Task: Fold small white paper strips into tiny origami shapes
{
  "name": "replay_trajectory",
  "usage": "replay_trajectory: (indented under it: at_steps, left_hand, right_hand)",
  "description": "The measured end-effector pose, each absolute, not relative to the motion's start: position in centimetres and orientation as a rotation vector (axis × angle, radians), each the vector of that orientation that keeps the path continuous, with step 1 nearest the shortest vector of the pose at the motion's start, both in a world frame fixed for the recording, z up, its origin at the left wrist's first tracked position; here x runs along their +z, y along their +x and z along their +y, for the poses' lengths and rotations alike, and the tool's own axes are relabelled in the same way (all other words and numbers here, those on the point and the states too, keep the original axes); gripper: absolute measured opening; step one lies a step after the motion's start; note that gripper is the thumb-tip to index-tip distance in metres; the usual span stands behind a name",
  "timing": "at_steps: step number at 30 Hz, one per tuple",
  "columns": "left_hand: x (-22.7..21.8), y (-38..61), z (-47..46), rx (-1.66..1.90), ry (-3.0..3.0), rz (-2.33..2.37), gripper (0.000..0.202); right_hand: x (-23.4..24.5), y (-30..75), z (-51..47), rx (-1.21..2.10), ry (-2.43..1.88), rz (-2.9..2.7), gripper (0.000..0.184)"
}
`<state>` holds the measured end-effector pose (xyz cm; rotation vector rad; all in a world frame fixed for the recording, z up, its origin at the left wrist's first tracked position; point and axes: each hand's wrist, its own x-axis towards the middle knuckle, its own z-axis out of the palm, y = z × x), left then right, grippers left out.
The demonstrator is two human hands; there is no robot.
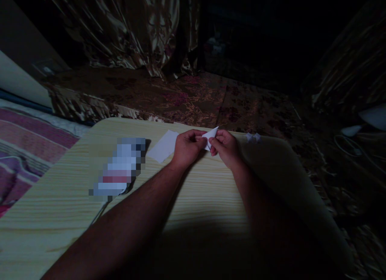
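Observation:
Both of my hands meet above the far side of the wooden table, pinching one small folded piece of white paper [212, 134]. The paper has a pointed tip that rises up and to the right. My left hand [190, 146] grips its left side with the thumb on the near face. From the other side, my right hand [225, 146] presses its thumb against the paper. Fingers hide the lower part of the folds. A flat white paper sheet [163, 146] lies just left of my left hand. Two small star-like folded paper pieces [252, 137] rest right of my right hand.
On the light wooden table [75, 167], a blurred-out phone-like device [120, 163] lies at left with a cable [99, 213]. Patterned cloth [181, 97] covers a ledge behind, below curtains [144, 31]. Striped bedding [27, 139] is at far left. The right side is dark.

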<state>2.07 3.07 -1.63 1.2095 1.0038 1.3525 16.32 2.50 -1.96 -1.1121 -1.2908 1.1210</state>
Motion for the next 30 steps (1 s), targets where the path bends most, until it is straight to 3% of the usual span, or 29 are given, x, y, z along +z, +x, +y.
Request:
replay_trajectory:
  at_steps: [30]
  left_hand:
    - [-1.62, 2.2, 3.0, 1.314, 1.23, 1.001, 0.026]
  right_hand:
    - [-2.09, 16.67, 2.74, 1.077, -1.102, -1.222, 0.022]
